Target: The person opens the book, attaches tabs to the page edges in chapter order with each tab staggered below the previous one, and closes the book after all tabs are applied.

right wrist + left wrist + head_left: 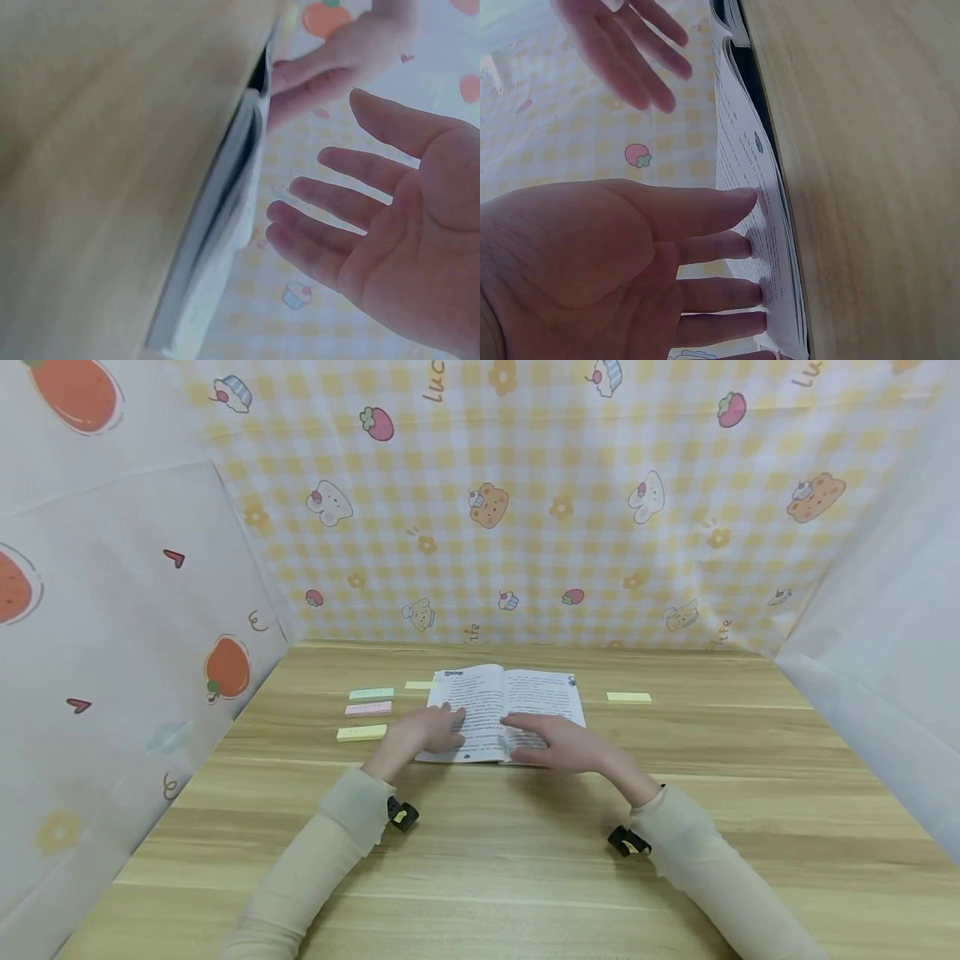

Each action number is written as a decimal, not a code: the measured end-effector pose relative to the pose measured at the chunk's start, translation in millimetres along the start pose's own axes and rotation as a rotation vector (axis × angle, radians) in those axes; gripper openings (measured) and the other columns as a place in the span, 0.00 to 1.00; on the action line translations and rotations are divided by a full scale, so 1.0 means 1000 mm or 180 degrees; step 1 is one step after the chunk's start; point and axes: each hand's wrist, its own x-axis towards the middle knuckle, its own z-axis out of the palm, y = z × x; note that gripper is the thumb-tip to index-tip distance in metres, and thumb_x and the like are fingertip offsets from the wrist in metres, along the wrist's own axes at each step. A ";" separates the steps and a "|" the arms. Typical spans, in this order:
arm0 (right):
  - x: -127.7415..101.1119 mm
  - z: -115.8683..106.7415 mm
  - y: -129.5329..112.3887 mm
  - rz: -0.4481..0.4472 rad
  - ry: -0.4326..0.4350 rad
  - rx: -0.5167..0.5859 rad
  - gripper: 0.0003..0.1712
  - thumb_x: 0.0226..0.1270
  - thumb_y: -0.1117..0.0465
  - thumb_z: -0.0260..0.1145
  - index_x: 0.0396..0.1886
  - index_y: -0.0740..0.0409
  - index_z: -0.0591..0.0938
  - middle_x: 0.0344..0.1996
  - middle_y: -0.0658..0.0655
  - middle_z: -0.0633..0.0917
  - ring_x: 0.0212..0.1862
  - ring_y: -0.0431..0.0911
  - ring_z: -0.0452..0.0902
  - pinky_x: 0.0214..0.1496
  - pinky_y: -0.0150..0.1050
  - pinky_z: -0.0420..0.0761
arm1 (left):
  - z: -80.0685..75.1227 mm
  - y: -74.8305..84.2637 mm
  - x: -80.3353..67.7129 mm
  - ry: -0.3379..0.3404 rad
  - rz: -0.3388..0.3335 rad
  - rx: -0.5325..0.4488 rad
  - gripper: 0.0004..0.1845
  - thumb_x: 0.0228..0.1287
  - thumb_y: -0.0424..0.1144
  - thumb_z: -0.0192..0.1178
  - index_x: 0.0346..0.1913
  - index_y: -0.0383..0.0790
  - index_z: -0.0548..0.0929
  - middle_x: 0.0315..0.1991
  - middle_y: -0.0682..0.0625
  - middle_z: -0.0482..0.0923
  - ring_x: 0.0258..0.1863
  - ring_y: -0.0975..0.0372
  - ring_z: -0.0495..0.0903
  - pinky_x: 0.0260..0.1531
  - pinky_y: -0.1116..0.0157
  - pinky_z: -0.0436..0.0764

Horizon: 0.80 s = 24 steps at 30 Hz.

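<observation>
An open book (pixel 517 693) of printed text lies flat on the wooden table (pixel 525 860), a little beyond both hands. My left hand (pixel 429 732) lies on the left page with straight fingers (pixel 727 247) whose tips press the paper (pixel 739 150). My right hand (pixel 557 743) is spread over the lower right page. In the right wrist view its straight fingers (pixel 330 202) hover just off the book (pixel 225 217), with a small gap to the page. Neither hand holds anything.
Left of the book lie a green sticky note pad (pixel 371 693), a pink one (pixel 367 708) and a yellow one (pixel 362 732). A small yellow note (pixel 418 685) sits near the book's top left corner. Another yellow note (pixel 628 697) lies to the right. Patterned cloth walls (pixel 525 502) enclose three sides.
</observation>
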 end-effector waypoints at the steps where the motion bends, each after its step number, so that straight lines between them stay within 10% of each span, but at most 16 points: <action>1: -0.001 -0.002 0.001 -0.0012 0.0038 0.0000 0.33 0.76 0.53 0.62 0.73 0.65 0.70 0.70 0.64 0.72 0.72 0.59 0.65 0.73 0.56 0.64 | 0.000 0.000 0.000 -0.0005 -0.0002 0.0001 0.33 0.78 0.47 0.49 0.79 0.38 0.59 0.77 0.33 0.53 0.75 0.42 0.57 0.72 0.47 0.59; 24: -0.016 -0.032 0.031 0.0376 0.0158 0.0105 0.38 0.74 0.53 0.65 0.76 0.67 0.64 0.73 0.67 0.67 0.74 0.63 0.60 0.73 0.60 0.61 | 0.000 -0.001 -0.001 -0.0009 0.0019 -0.0055 0.32 0.79 0.46 0.48 0.79 0.37 0.58 0.77 0.33 0.52 0.75 0.42 0.56 0.73 0.47 0.59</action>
